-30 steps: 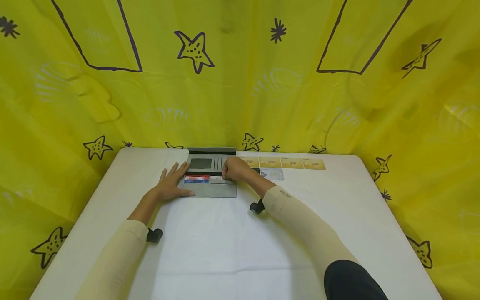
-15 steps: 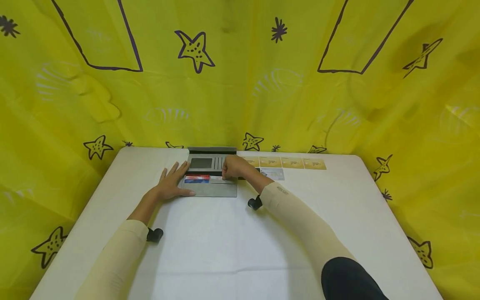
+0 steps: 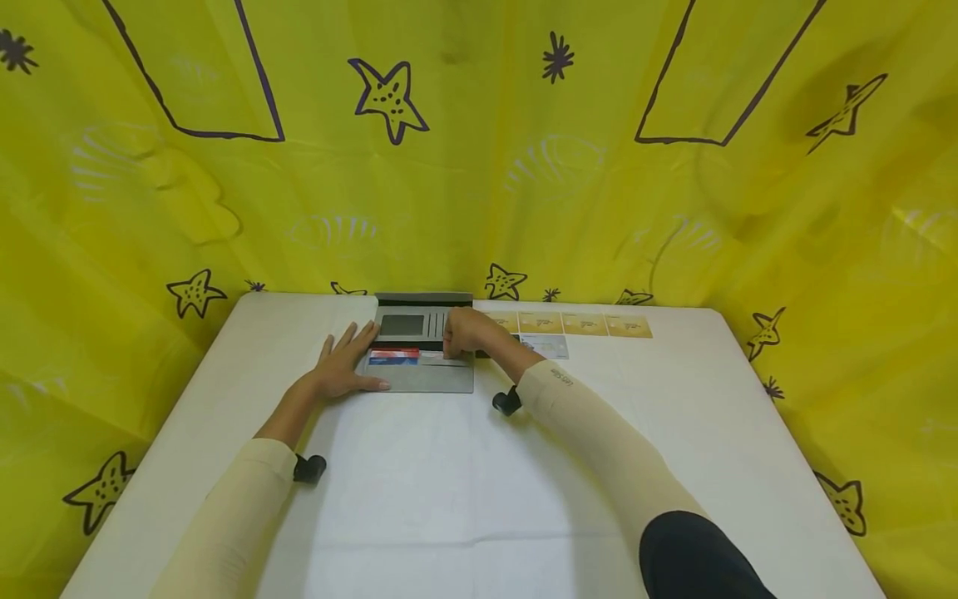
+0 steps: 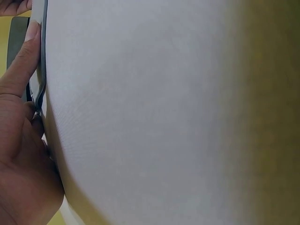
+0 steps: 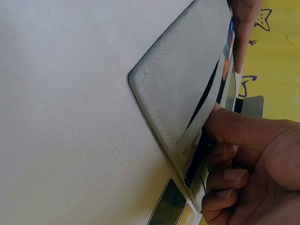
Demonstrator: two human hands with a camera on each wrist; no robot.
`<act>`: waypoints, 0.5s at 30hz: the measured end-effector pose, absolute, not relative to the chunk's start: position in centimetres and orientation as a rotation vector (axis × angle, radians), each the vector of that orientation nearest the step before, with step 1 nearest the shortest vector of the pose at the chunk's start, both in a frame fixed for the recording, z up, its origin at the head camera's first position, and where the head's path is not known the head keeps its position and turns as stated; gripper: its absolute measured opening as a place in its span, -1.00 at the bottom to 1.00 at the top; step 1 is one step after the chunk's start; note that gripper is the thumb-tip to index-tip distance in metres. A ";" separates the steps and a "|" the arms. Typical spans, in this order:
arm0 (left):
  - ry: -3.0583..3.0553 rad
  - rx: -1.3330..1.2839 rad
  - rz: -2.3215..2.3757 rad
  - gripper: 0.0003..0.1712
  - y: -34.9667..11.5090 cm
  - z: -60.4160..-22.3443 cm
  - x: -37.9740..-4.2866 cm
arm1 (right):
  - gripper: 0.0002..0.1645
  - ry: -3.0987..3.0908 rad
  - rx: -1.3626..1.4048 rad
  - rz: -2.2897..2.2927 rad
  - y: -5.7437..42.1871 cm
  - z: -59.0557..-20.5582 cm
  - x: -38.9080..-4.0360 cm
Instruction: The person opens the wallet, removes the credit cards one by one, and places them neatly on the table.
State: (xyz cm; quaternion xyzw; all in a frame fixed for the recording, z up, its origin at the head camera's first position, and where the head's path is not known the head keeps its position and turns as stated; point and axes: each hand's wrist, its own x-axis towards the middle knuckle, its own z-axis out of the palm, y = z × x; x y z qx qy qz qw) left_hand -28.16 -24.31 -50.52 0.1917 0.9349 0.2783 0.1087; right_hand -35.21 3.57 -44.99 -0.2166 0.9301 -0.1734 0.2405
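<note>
A grey wallet lies unfolded at the far edge of the table, with a clear window and stitched card slots. A red-and-blue card sits in its lower panel, beside a pale card. My left hand rests spread on the wallet's left side, thumb along the near panel. At the slot on the right, my right hand pinches the pale card, its thumb at the slot's edge and its other fingers curled. Most of that card is hidden by the hand and the pocket.
Right of the wallet, several gold cards lie in a row along the far edge. A silver card lies below them, and a dark card close to the wallet. A yellow curtain hangs behind the white table.
My right wrist and forearm have shifted slightly left and away, while its fingers stay at the same slot. My left hand and the wallet have hardly moved.
</note>
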 end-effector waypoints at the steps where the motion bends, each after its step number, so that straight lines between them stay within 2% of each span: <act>1: 2.749 0.564 0.819 0.41 -24.3 -50.5 -28.2 | -0.81 2.545 -0.598 -0.471 3.5 -45.0 -35.3; 15: 2.751 0.560 0.830 0.39 -24.4 -50.8 -28.4 | -0.80 2.497 -0.639 -0.489 3.6 -45.2 -35.5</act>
